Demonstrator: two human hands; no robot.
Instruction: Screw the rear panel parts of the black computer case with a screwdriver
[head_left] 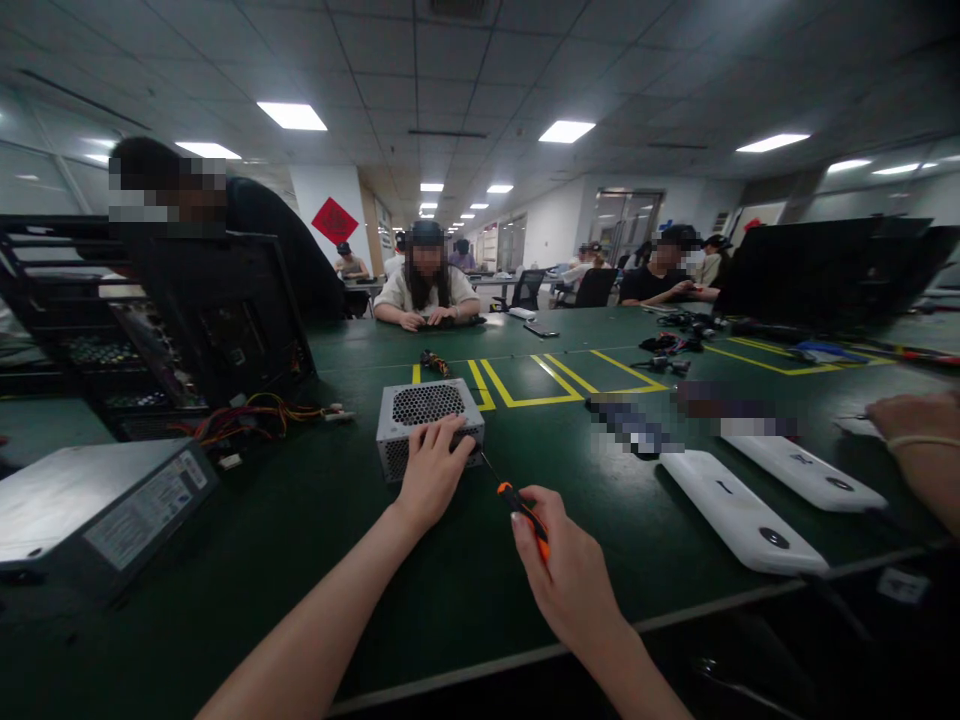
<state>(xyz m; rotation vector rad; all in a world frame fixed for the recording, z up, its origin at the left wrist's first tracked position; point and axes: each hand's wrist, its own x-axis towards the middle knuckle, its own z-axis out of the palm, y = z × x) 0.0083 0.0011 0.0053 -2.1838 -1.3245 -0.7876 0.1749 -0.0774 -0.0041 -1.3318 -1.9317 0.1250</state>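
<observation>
A grey computer power supply unit with a honeycomb grille on top sits on the green table in front of me. My left hand bears on its near side, fingers bent over the top edge and gripping it. In my right hand is a screwdriver with an orange and black handle, slanting up and left. Its shaft reaches the unit's near right corner beside my left fingertips. Whether the tip sits in a screw is too small to tell. Cables lie behind the unit.
Left are another power supply, coloured wires and an open computer case with a person behind it. Right lie white devices, a monitor and another person's hand. Yellow tape marks the table. A person sits opposite.
</observation>
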